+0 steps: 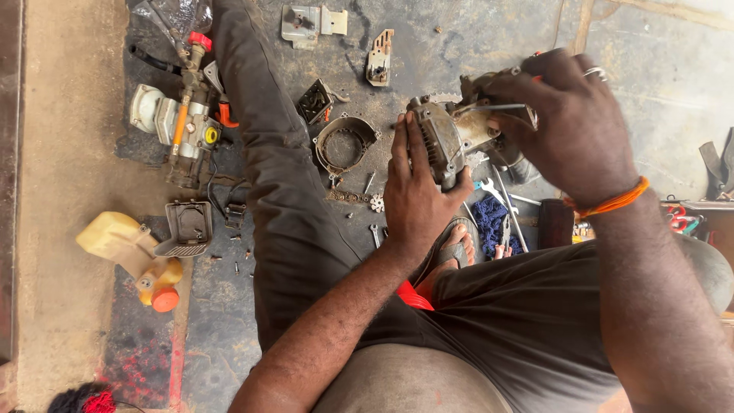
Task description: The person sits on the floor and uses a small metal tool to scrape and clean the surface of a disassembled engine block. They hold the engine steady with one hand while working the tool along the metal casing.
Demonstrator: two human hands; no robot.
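Over lap, centre: left hand (417, 195) grasps engine block (451, 134); right hand (569, 122) clenched on thin tool (501, 108), prob. a driver. Teardown well along, covers (189, 228) and tank (126, 243) off at left; block w/ fasteners left.

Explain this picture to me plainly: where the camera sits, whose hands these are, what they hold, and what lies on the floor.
The camera sits on the person's head and looks down, so both hands are their own. The left hand steadies a grey metal engine part. The right hand, with a ring and an orange wristband, grips the same part from the other side and holds a thin metal tool against it. The person sits on a stained concrete floor. Around them lie a dismantled engine block, a yellowish tank, a dark cover, a round metal ring and small wrenches.
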